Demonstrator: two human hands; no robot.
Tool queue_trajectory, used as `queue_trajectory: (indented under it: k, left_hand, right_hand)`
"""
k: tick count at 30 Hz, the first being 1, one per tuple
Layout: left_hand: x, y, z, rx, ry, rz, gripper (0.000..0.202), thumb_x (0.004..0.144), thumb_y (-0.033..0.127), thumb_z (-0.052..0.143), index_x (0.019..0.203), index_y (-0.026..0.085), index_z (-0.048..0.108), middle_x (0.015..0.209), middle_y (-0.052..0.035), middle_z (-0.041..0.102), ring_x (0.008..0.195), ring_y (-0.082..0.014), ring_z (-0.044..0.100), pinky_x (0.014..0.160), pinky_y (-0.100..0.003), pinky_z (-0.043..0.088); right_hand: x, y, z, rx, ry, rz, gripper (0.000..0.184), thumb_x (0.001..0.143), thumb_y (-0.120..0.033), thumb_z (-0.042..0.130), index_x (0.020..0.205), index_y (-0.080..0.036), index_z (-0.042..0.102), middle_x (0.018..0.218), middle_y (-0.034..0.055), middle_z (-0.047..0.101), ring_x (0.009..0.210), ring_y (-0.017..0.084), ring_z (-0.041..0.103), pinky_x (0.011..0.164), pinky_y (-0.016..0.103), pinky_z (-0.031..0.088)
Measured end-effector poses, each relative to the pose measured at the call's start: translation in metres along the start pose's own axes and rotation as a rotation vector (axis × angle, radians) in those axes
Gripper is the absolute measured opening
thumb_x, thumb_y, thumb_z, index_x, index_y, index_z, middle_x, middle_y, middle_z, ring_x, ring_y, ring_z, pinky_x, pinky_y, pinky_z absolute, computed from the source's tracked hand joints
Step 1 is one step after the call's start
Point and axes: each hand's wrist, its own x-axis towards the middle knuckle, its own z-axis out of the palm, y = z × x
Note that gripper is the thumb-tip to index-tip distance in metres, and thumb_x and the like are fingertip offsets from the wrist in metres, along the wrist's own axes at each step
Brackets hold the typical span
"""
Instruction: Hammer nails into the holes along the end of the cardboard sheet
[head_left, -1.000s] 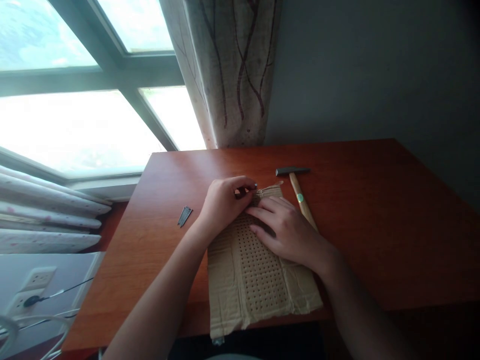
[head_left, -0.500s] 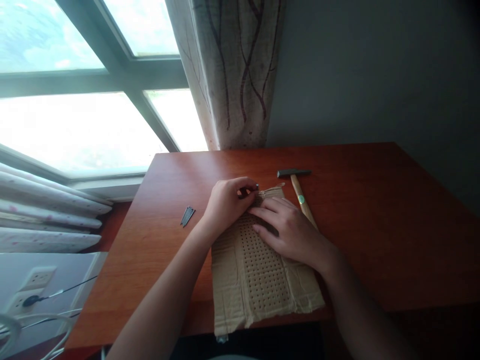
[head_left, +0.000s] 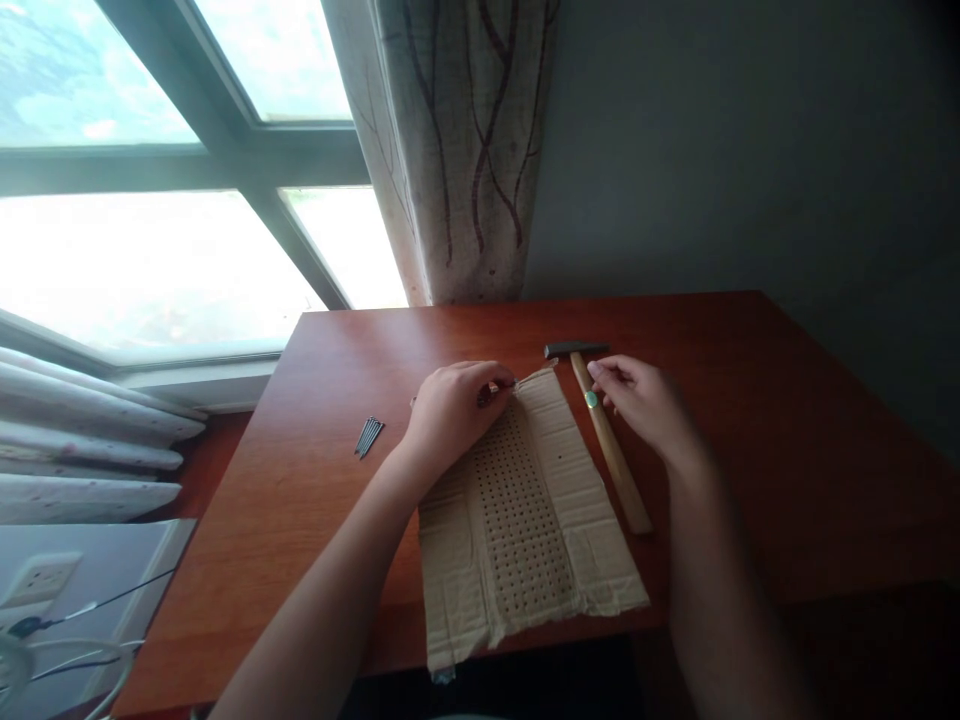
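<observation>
Wooden table (head_left: 750, 420): left hand (head_left: 450, 410) pinches nail (head_left: 511, 385), hammer (head_left: 604, 442) just beside right hand (head_left: 645, 400).

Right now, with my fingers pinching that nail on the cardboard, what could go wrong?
The right hand is at the hammer, and a blow could catch the left hand, whose fingers pinch the nail. The cardboard overhangs the near edge of the table and might shift. The loose nails beside the left forearm could be knocked off.

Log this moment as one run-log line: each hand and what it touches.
left hand: pinches nail at cardboard top edge | right hand: open, at hammer handle | spare nails: on table
</observation>
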Motion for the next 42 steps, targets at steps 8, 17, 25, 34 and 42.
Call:
queue_trajectory:
  k: [8,17,25,34,42]
  left_hand:
    - [0.003,-0.003,0.0,-0.026,0.004,-0.046,0.01,0.083,0.019,0.065,0.088,0.02,0.073,0.084,-0.0028,0.075,0.074,-0.0162,0.069,0.068,-0.026,0.052]
    - [0.005,-0.01,-0.001,-0.26,-0.059,-0.104,0.01,0.085,0.02,0.064,0.09,0.018,0.072,0.085,-0.0044,0.076,0.076,-0.0161,0.071,0.071,-0.026,0.058]
    - [0.003,0.002,-0.01,-0.286,-0.051,-0.101,0.011,0.085,0.019,0.064,0.091,0.017,0.072,0.086,-0.0047,0.076,0.076,-0.0159,0.072,0.071,-0.025,0.059]
    - [-0.006,0.0,-0.003,-0.235,-0.078,-0.083,0.011,0.085,0.02,0.063,0.092,0.019,0.072,0.084,-0.0039,0.075,0.073,-0.0155,0.071,0.071,-0.026,0.059]
    - [-0.009,-0.001,-0.001,-0.263,-0.09,-0.11,0.01,0.086,0.02,0.063,0.091,0.018,0.072,0.083,-0.003,0.076,0.072,-0.0145,0.07,0.072,-0.026,0.059]
  right_hand:
    - [-0.016,-0.034,0.028,0.396,-0.395,0.083,0.034,0.086,-0.051,0.067,0.089,-0.018,0.065,0.083,0.0033,0.071,0.074,0.018,0.065,0.065,0.028,0.047]
    - [-0.017,-0.038,0.03,0.548,-0.413,0.187,0.036,0.081,-0.052,0.072,0.09,-0.018,0.065,0.077,0.0023,0.071,0.067,0.017,0.064,0.06,0.028,0.049]
    - [-0.023,-0.048,0.021,0.579,-0.422,0.224,0.037,0.079,-0.054,0.074,0.09,-0.019,0.066,0.077,0.0022,0.07,0.066,0.017,0.064,0.058,0.028,0.047]
    - [-0.032,-0.038,0.022,0.564,-0.478,0.227,0.037,0.081,-0.052,0.074,0.092,-0.019,0.064,0.077,0.0009,0.068,0.067,0.016,0.062,0.058,0.027,0.046]
    - [-0.033,-0.033,0.025,0.547,-0.488,0.23,0.033,0.081,-0.044,0.075,0.097,-0.018,0.064,0.079,0.0008,0.069,0.068,0.016,0.063,0.059,0.027,0.045]
